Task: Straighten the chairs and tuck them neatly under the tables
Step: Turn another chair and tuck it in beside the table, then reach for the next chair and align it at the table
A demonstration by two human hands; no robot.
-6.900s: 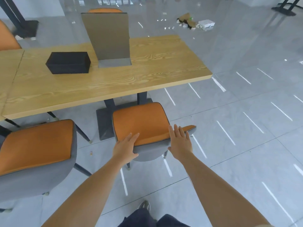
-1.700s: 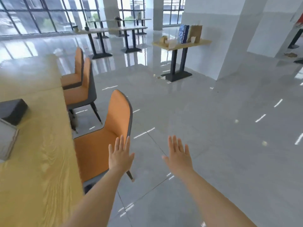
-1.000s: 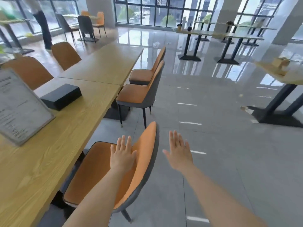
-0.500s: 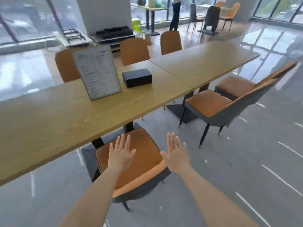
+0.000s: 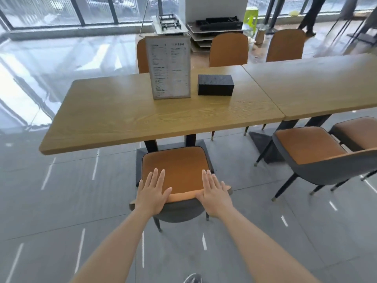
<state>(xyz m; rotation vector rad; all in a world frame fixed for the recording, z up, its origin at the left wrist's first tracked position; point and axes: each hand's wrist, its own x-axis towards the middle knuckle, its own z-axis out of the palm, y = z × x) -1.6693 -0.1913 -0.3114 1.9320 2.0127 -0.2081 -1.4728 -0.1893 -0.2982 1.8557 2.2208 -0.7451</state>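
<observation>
An orange chair with a grey shell [image 5: 177, 168] faces the wooden table [image 5: 114, 119] directly in front of me. Its seat front sits just at the table's near edge. My left hand [image 5: 152, 192] and my right hand [image 5: 214, 193] lie flat with fingers spread over the top of the chair's backrest, one at each end. Neither hand is curled around the backrest. A second orange chair [image 5: 312, 148] stands to the right, turned at an angle and out from the neighbouring table [image 5: 318, 82].
A standing menu card [image 5: 168, 67] and a black box [image 5: 215, 84] are on the table. Three orange chairs [image 5: 228, 51] stand on the far side. Another chair [image 5: 359, 132] is at the right edge. A person's legs [image 5: 310, 15] are far back.
My view has swung round from the table's end to face the chair squarely from behind. Both hands, held open in the air before, now rest on its backrest.
</observation>
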